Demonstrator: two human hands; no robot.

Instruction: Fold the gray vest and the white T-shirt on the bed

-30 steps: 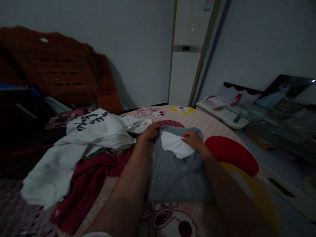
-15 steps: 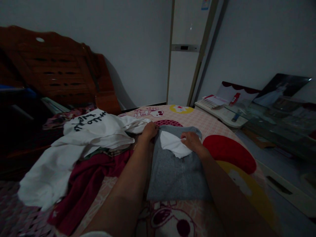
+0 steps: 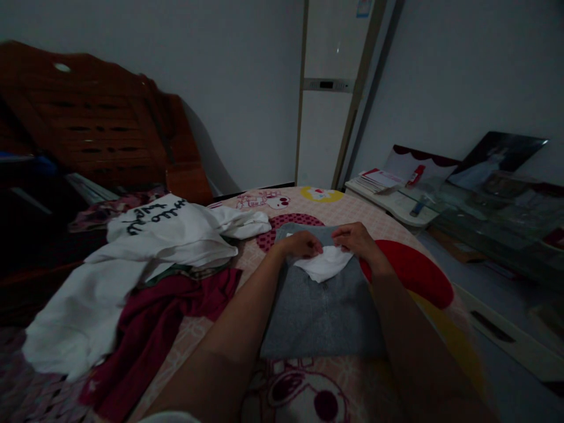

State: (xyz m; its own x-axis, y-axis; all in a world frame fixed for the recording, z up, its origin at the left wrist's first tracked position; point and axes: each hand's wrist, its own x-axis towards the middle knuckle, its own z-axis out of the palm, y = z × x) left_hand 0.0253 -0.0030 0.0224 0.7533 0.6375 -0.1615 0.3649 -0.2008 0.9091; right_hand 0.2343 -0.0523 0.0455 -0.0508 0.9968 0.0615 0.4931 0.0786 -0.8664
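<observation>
A grey knitted garment point(image 3: 324, 320) lies folded flat on the patterned cloth of the round table point(image 3: 352, 205). On its upper part rests a white piece of fabric point(image 3: 324, 267). My left hand point(image 3: 304, 244) has its fingers bent and closed on the left upper edge of the white fabric. Just right of it, my right hand point(image 3: 355, 239) pinches the fabric's upper right edge. The two hands are close together but apart.
To the left lie a white garment with black lettering point(image 3: 163, 235) and a dark red garment point(image 3: 163, 323). Behind them stands a carved wooden chair point(image 3: 92, 129). A glass shelf point(image 3: 476, 205) holding several items stands at the right.
My left hand has moved right, from the grey garment's upper left corner onto the white fabric. My right hand has shifted slightly right and up. The white fabric's upper edge now sits lower.
</observation>
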